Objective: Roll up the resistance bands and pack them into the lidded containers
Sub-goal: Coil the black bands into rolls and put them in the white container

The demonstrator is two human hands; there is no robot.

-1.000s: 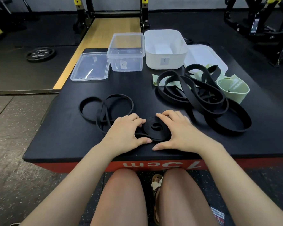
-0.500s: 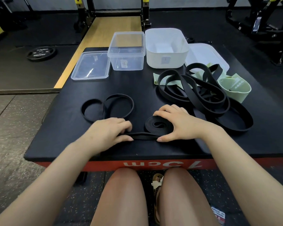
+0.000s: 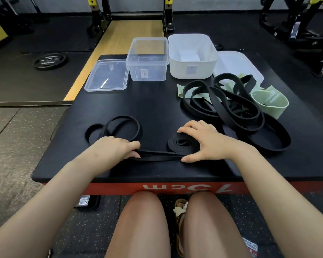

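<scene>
Black padded platform (image 3: pixel 157 101), red front face printed "75cm", seen upside down from here. On its right half, a tangled heap of wide black bands (image 3: pixel 231 107) lying over pale green fabric bands (image 3: pixel 270 98). At the far edge, a white tub (image 3: pixel 192 58) with a small paper label, writing too small to read; just right of it, a white lid (image 3: pixel 238 66) lying flat. Left of the tub, a clear container (image 3: pixel 147 59), also labelled, unreadable; beside it, a clear lid (image 3: pixel 106 76) flat on the surface. Near the front edge, a narrow black band (image 3: pixel 157 155), half rolled: coil (image 3: pixel 184 144) lying flat on the right, straight stretch running left to right, loose loops (image 3: pixel 119 125) trailing off behind the left hand. Right hand (image 3: pixel 203 142) curved over the coil, fingers spread across its far side, thumb pressed against its near edge. Left hand (image 3: pixel 116 149) curled, pinching the straight stretch down against the platform. Out on the floor to the left, a black weight plate (image 3: pixel 50 60), lettering too blurred to read.
</scene>
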